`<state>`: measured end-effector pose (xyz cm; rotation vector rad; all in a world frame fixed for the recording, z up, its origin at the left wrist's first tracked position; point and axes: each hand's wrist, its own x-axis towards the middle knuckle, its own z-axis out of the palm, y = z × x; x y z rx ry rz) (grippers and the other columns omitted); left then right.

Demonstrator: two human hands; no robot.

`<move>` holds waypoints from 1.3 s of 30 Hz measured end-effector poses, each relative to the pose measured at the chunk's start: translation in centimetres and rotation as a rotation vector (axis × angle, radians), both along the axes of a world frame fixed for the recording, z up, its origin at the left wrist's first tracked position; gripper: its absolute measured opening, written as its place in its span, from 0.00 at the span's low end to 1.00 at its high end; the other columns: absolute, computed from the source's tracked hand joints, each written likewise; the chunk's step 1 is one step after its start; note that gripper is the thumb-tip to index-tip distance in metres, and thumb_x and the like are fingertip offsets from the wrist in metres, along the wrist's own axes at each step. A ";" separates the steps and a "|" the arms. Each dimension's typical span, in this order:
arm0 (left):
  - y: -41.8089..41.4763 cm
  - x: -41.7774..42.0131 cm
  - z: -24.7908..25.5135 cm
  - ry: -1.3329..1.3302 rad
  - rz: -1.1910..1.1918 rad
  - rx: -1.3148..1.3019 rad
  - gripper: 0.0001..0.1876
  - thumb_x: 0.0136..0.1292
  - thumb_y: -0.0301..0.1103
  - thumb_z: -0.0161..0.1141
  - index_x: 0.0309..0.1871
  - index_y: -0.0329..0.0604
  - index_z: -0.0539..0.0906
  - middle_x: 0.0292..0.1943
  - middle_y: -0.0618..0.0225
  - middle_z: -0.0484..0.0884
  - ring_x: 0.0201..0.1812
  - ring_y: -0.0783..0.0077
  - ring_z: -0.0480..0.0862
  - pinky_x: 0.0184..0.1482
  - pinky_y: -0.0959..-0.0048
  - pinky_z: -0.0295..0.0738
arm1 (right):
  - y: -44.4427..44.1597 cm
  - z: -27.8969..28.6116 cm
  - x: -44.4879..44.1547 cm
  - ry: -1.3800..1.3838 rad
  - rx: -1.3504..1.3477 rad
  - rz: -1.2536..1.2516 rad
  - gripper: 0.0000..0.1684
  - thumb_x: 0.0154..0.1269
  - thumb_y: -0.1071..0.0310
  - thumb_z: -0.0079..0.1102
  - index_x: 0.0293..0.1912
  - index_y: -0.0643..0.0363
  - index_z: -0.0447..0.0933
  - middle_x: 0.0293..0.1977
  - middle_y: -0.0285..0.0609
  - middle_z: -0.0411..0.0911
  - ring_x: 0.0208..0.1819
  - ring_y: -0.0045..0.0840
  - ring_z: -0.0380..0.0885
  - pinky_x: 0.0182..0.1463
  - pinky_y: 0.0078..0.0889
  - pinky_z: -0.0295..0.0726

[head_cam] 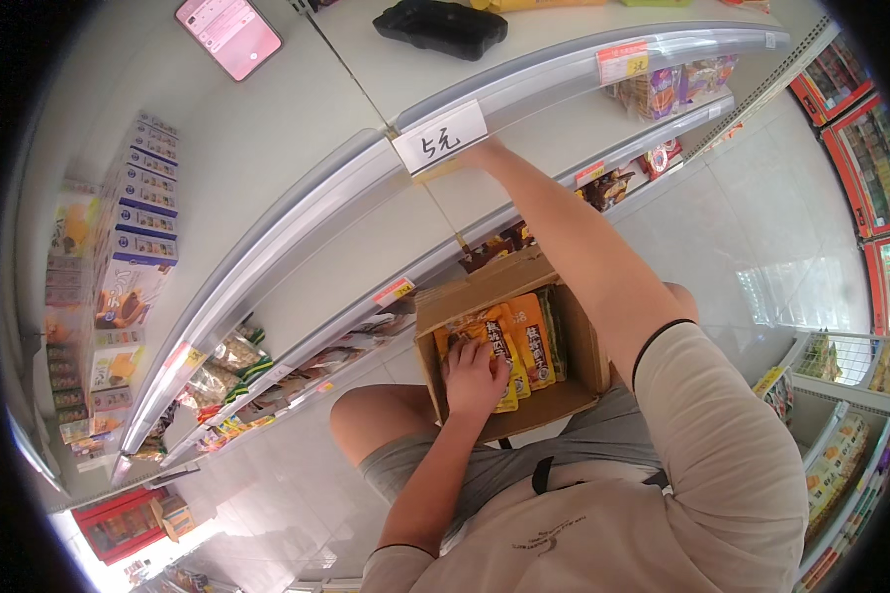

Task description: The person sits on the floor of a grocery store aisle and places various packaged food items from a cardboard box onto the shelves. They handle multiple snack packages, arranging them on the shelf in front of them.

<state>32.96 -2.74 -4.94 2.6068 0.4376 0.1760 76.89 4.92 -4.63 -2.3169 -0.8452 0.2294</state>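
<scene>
An open cardboard box (482, 285) rests between my knees, with orange and yellow snack packets (538, 345) standing in its left and middle part. My left hand (476, 374) reaches into the box, its bent fingers lying over the leftmost packets; whether they grip one is unclear. Above, my right arm stretches to the shelf front, and the wrist of my right hand (482, 153) shows beside a white handwritten price card (441, 141). The card hides the fingers. A yellow edge (445, 170) shows just below the card; I cannot tell whether my right hand holds it.
A black plastic tray (441, 28) and a lit phone (230, 33) lie on the upper shelf (304, 104). Stacked snack boxes (135, 282) stand at left. Bagged snacks (230, 359) fill part of the lower shelf. Red-framed display units (871, 163) line the far right, across the tiled floor (719, 222).
</scene>
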 end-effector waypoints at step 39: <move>0.6 -4.0 -1.6 -0.021 0.050 -0.289 0.20 0.70 0.38 0.60 0.61 0.38 0.86 0.69 0.55 0.81 0.73 0.49 0.73 0.77 0.57 0.67 | -30.8 -1.3 -35.7 0.545 -0.418 -0.132 0.36 0.73 0.50 0.65 0.62 0.71 0.63 0.38 0.63 0.86 0.38 0.52 0.88 0.45 0.53 0.88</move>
